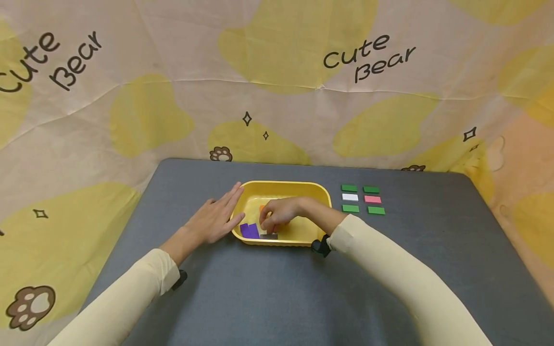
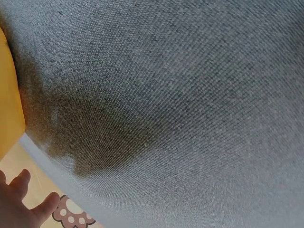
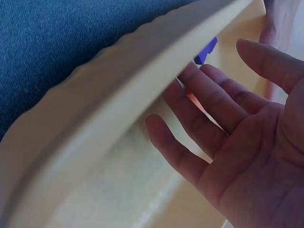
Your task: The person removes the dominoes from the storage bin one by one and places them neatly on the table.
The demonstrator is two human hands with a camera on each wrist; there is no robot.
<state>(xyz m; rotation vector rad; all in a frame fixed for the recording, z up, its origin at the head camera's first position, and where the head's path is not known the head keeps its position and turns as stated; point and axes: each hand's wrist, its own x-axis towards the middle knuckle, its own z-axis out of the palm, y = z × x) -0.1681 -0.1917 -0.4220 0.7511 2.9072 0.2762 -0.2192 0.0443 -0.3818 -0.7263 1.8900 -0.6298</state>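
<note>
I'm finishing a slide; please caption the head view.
Right hand inside a yellow tray, left hand at its rim, with six small blocks in two columns to the tray's right.

I have the tray (image 1: 303,183) lying lengthwise across the surface (image 1: 259,293), toward its far edge, with a hanging cloth (image 1: 277,57) behind. My left hand (image 1: 212,220) is at the tray's left end, its thumb over the rim. My right hand (image 1: 281,211) reaches in across the tray's right side, fingers left of its middle. In the near left corner inside sits a cluster of blocks (image 1: 252,231); a single block (image 1: 269,236) lies just right of it along the near wall. Right of the tray, on the surface, are two columns of three: the left column (image 1: 350,197) stands nearer the tray, the right column (image 1: 372,199) just beside it.
</note>
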